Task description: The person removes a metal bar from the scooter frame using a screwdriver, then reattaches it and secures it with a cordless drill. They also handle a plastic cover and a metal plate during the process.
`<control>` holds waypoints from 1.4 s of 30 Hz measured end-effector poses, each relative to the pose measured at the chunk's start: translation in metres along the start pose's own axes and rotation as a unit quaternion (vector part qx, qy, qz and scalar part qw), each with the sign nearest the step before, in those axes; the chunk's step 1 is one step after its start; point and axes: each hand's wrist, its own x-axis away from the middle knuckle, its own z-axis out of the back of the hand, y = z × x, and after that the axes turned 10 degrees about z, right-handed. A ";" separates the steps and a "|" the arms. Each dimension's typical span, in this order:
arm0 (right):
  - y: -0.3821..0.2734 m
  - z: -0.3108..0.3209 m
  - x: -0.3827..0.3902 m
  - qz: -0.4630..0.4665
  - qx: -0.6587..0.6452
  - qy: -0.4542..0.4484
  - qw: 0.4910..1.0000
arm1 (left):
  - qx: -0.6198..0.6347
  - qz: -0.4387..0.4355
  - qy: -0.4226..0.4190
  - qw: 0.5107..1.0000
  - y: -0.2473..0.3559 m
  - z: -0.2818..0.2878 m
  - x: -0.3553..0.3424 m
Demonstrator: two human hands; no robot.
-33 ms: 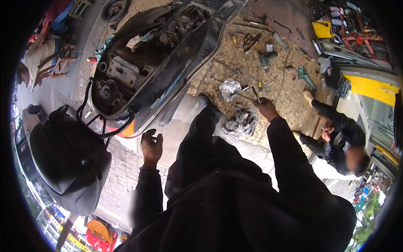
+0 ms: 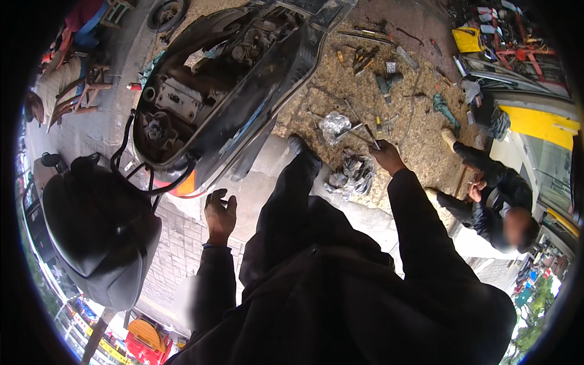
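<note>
The right hand (image 2: 389, 159) is closing its fingers around one end of a slim metal tool (image 2: 371, 137), which is pointing up and away from the body, above the stained paving (image 2: 413, 137). Across on the other side, the left hand (image 2: 220, 214) is hanging half open, fingers loosely curling, and holding nothing, just beside the orange lamp (image 2: 185, 182) at the tail of the scooter (image 2: 261, 100).

Moving outward from the tool, a crumpled clear bag (image 2: 334, 126) is sitting near its far end; whether the two are touching, I cannot tell. A dark plastic bundle (image 2: 353, 173) is lying nearer the body, and the wearer's shoe (image 2: 297, 146) is resting left of both.

The scooter is stretching away up the left, its inner bay showing grimy metal parts, while a big black top box (image 2: 100, 231) is looming behind its tail.

Further out, a yellow-handled screwdriver (image 2: 378, 123) is lying beyond the tool, and a green cloth (image 2: 444, 111) is slumping on the ground to the right. Over at the right edge, a person in dark clothes (image 2: 499, 188) is sitting with hands together, and a loose tyre (image 2: 165, 15) is lying at the top left.
</note>
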 end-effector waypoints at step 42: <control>-0.380 -0.498 0.138 -0.066 0.036 -0.226 0.971 | 0.190 0.140 0.077 0.969 -0.567 0.331 0.023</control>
